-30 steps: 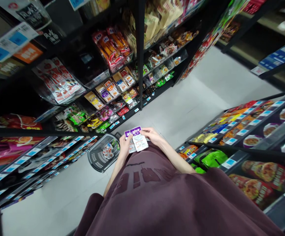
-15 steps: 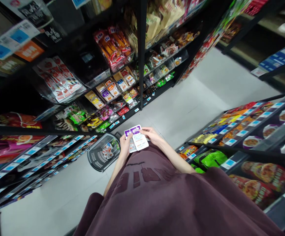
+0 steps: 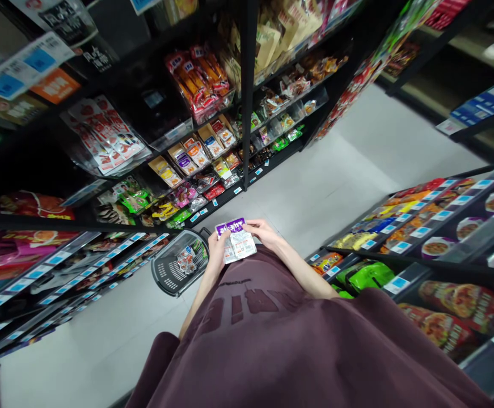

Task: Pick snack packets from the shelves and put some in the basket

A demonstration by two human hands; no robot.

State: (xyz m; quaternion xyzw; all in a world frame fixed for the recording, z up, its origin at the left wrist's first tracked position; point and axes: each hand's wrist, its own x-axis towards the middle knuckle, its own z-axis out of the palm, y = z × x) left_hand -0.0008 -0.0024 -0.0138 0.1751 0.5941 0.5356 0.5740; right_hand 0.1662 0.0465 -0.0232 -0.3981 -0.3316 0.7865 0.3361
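Note:
White and purple snack packets (image 3: 241,245), seemingly two overlapping, are held in front of my waist. My left hand (image 3: 216,248) grips their left edge with the thumb on top. At their upper right edge, my right hand (image 3: 262,231) pinches them between thumb and fingers. The print is too small to read. On the floor to the left stands a dark grey shopping basket (image 3: 165,271), with several small snack packs (image 3: 190,258) lying inside it.
Ahead and to the left rise black shelves (image 3: 247,96) of packaged snacks. Sloping racks with noodle bags (image 3: 455,309) and price tags line the right side. A grey tiled floor (image 3: 315,192) runs between them.
The packets have tilted a little in my hands, and their white faces now look more creased. Both hands stay in nearly the same place, and the basket has not moved.

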